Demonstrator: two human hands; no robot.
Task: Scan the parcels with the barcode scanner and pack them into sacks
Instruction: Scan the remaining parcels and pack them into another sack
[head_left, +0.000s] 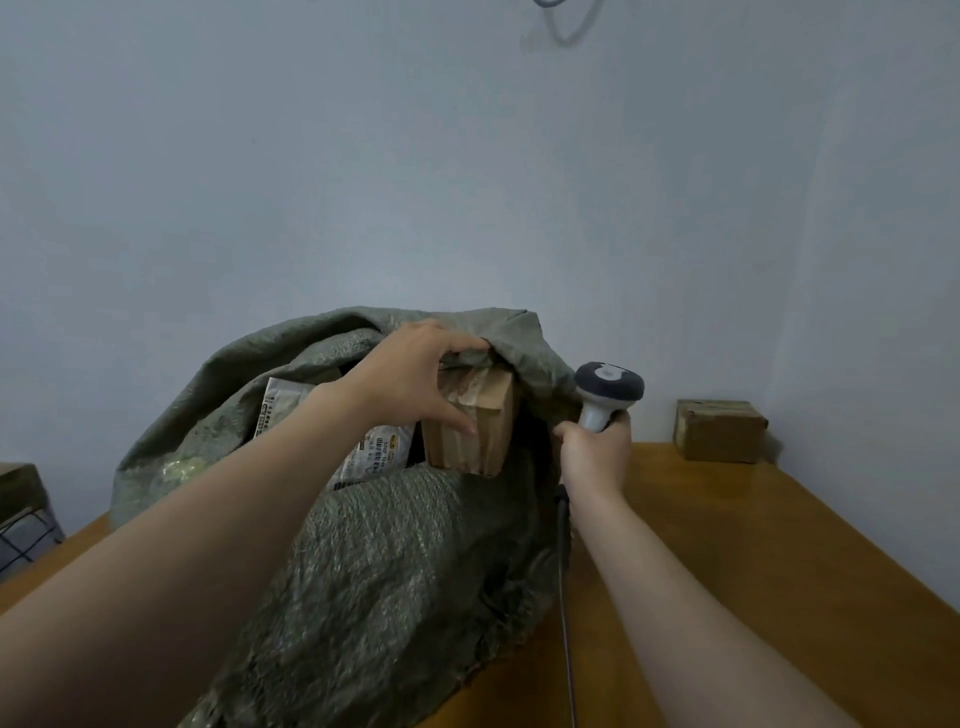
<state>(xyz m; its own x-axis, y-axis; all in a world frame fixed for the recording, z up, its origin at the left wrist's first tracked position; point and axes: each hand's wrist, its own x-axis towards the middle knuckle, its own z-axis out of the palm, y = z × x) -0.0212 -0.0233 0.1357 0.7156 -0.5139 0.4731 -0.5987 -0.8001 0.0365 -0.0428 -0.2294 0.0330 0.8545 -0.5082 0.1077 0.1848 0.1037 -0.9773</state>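
A grey-green woven sack (374, 561) lies on the wooden table with its mouth facing away from me. My left hand (410, 379) grips a taped brown cardboard parcel (478, 436) at the sack's mouth, thumb on its front face, fingers over its top under the sack's rim. White labelled mailer bags (371, 452) lie inside the sack beside it. My right hand (595, 452) holds the grey and white barcode scanner (605, 392) upright at the sack's right edge, and its black cable (566, 597) hangs down toward me.
Another brown cardboard box (719, 428) sits at the table's (753, 561) far right corner against the pale wall. At the left edge, beyond the table, stand a box and a checked fabric item (23, 525).
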